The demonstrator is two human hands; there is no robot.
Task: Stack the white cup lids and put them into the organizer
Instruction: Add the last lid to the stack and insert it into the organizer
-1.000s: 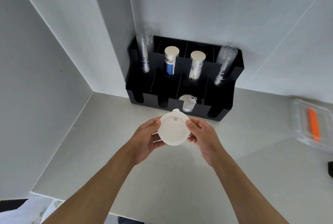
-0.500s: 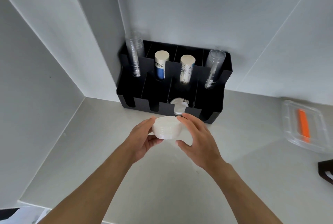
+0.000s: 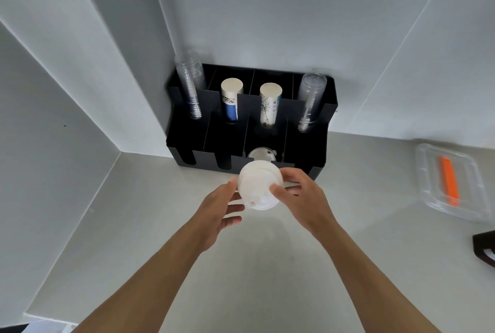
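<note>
The stack of white cup lids (image 3: 259,188) was held in the air above the table (image 3: 262,265), just in front of the black organizer (image 3: 316,145). The right hand (image 3: 302,198) gripped the stack from the right side, with its thumb on the flat face and the fingers behind. The left hand (image 3: 219,209) touched the left edge of the stack with its thumb, and its other fingers were loosely spread under it. One clear lid (image 3: 261,154) lay in a front compartment of the organizer. Paper cups (image 3: 231,99) and clear cups (image 3: 310,102) stood in the back compartments.
</note>
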